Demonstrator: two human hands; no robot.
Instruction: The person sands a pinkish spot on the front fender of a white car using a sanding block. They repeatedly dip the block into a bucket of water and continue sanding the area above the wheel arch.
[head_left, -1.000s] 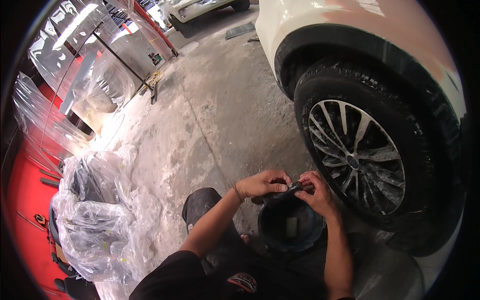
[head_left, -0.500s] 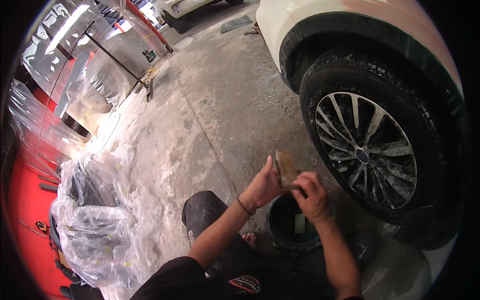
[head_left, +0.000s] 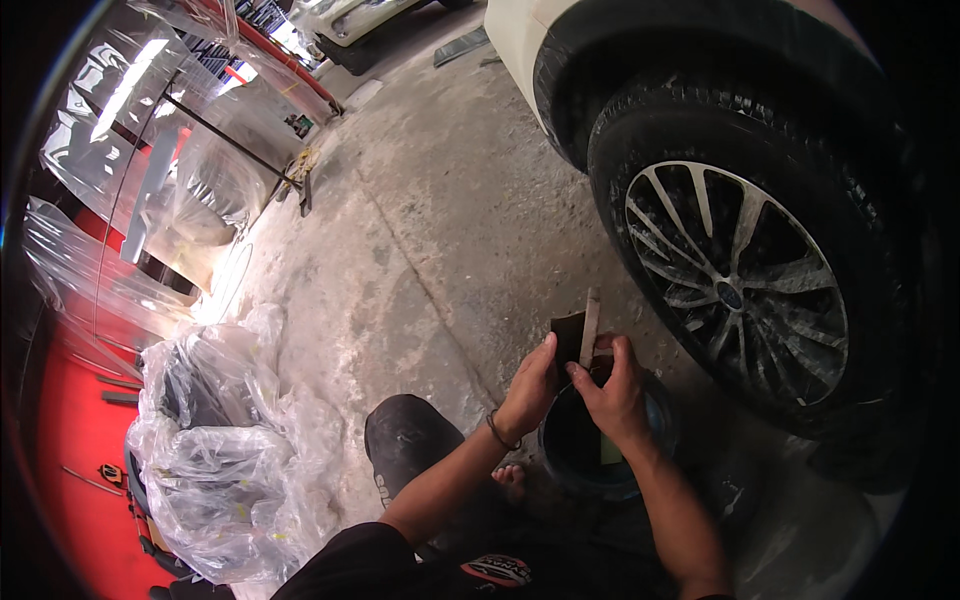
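Over a dark round bucket, my two hands work close together. My left hand is closed on a dark, slightly curved sheet that looks like sandpaper, its thumb pointing up along it. Between the thumb and fingers of my right hand is a thin, pale tan block, held upright on edge against the sheet's right side. Down inside the bucket lies a yellow-green rectangular piece, partly covered by my right wrist.
A white car's front wheel stands close on the right. Crumpled clear plastic sheeting heaps up at left. Further off are a black metal stand, plastic-draped panels and another vehicle. My bent knee is left of the bucket.
The block has turned from showing its broad face to standing edge-on, and the dark sheet now shows beside it. My right hand has shifted to the block's lower right side.
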